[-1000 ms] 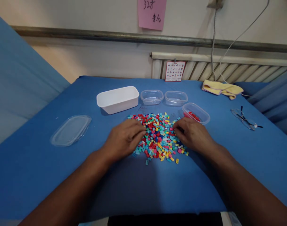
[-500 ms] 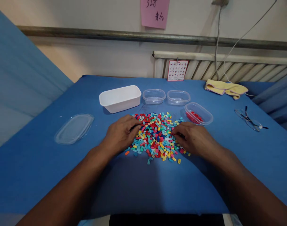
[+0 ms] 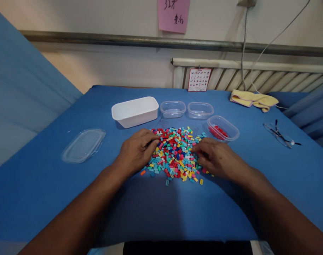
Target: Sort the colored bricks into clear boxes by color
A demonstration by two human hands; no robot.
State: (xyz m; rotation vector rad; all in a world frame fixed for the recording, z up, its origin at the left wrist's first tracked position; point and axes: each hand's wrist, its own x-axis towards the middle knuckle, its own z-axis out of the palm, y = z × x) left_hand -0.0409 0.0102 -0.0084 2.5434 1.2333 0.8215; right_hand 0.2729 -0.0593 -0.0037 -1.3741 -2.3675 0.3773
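Note:
A heap of small coloured bricks [image 3: 176, 154], red, teal, yellow and pink, lies in the middle of the blue table [image 3: 161, 209]. My left hand [image 3: 136, 152] rests palm down on the heap's left edge, fingers curled with the tips among the bricks. My right hand [image 3: 218, 157] rests on the heap's right edge, fingers bent and pinched at some bricks. What either hand holds is hidden by the fingers. A clear tub with red bricks [image 3: 223, 128] sits just beyond my right hand.
A white rectangular tub [image 3: 135, 111] and two clear tubs [image 3: 173, 108] [image 3: 200, 110] stand behind the heap. A clear lid [image 3: 84, 145] lies to the left. Glasses [image 3: 280, 136] and a yellow cloth [image 3: 253, 99] lie at the right. A radiator stands behind the table.
My left hand has slid a little toward the heap's near-left edge; my right hand has shifted slightly along the right edge. The view has moved a bit.

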